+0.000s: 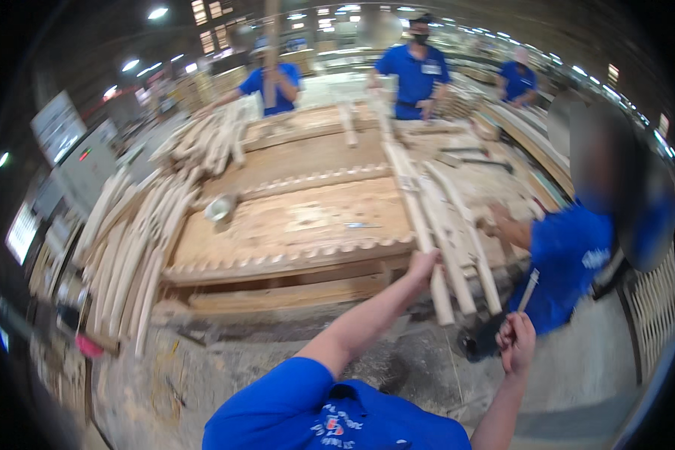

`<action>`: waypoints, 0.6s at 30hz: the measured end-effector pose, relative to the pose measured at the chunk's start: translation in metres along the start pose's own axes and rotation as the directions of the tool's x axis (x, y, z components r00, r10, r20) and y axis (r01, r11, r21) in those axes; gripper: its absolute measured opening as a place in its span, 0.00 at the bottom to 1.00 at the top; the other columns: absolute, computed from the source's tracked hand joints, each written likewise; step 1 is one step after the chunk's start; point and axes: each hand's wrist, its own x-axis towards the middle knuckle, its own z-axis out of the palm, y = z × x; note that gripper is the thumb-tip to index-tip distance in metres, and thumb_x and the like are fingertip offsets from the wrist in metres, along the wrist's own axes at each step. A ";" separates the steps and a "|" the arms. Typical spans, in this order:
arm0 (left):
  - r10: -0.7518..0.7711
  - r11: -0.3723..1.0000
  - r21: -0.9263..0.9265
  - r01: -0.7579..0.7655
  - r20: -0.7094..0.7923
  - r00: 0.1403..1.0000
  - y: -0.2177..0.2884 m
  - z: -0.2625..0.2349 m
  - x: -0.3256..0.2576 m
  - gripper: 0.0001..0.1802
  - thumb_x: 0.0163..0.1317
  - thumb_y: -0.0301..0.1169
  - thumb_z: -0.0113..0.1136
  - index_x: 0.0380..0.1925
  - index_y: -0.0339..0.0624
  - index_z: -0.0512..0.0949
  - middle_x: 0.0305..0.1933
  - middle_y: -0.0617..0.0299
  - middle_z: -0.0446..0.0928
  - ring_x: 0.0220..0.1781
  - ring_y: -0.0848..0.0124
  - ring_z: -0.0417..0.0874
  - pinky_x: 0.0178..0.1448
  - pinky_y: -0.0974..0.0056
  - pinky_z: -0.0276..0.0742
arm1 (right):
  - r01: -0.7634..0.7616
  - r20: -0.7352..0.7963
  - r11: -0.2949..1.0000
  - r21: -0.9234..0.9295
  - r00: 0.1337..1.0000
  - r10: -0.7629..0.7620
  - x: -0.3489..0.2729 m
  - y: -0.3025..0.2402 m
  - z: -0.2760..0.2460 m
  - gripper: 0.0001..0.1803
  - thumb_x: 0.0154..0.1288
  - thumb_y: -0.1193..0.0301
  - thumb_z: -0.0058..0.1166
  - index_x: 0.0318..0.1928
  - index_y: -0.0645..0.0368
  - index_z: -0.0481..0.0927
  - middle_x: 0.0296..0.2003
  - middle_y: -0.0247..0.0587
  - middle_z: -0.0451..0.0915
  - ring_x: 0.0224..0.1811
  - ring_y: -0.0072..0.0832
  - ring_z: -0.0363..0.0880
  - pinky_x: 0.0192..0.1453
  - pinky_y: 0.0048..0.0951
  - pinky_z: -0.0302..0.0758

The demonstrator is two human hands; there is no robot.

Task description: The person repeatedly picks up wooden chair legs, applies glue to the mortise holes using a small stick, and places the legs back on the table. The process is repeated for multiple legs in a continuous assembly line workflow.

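Observation:
My left hand reaches across to the near end of a long pale wooden post and closes on its side. My right hand is lower right, fingers closed around a short slim pale stick that points upward; its exact kind is too blurred to tell. Two more wooden posts, one of them straight and one slightly curved, lie beside the held one, to its right. They rest on the worktable with their near ends overhanging its front edge.
A notched wooden frame fills the table's middle, bearing a white cup. Curved wooden pieces are heaped at left. A co-worker stands close at right, one hand by the posts; other people work on the far side. A hammer lies far right.

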 end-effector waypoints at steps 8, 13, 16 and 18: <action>0.229 0.711 0.629 -0.315 0.217 0.949 0.001 -0.065 -0.036 0.32 0.60 0.52 0.53 0.50 0.31 0.69 0.39 0.54 0.76 0.33 0.68 0.77 0.35 0.64 0.74 | -0.062 0.109 0.998 0.020 0.992 0.060 0.019 0.020 0.036 0.08 0.72 0.67 0.43 0.39 0.57 0.72 0.20 0.30 0.67 0.15 0.14 0.59 0.15 0.16 0.54; 0.524 0.195 0.891 -0.409 0.258 0.812 0.074 -0.212 -0.104 0.21 0.57 0.38 0.60 0.48 0.39 0.75 0.45 0.50 0.77 0.46 0.62 0.79 0.51 0.59 0.74 | -0.152 0.240 0.988 -0.032 0.958 0.155 0.043 0.051 0.084 0.07 0.71 0.69 0.42 0.43 0.58 0.71 0.23 0.31 0.69 0.18 0.14 0.62 0.18 0.15 0.58; 0.700 0.388 0.897 -0.214 -0.135 0.701 0.137 -0.321 -0.141 0.16 0.62 0.34 0.51 0.46 0.38 0.76 0.39 0.54 0.79 0.42 0.63 0.80 0.49 0.62 0.75 | -0.208 0.316 0.974 -0.094 0.921 0.227 0.050 0.079 0.143 0.08 0.71 0.69 0.42 0.45 0.58 0.71 0.24 0.31 0.70 0.19 0.14 0.64 0.19 0.15 0.59; 0.769 0.511 0.842 -0.172 -0.359 0.529 0.178 -0.421 -0.184 0.15 0.61 0.34 0.51 0.45 0.40 0.76 0.31 0.61 0.76 0.31 0.73 0.77 0.36 0.68 0.75 | -0.245 0.414 0.962 -0.124 0.868 0.275 0.054 0.107 0.190 0.08 0.71 0.69 0.43 0.44 0.58 0.72 0.24 0.30 0.71 0.19 0.12 0.64 0.19 0.13 0.59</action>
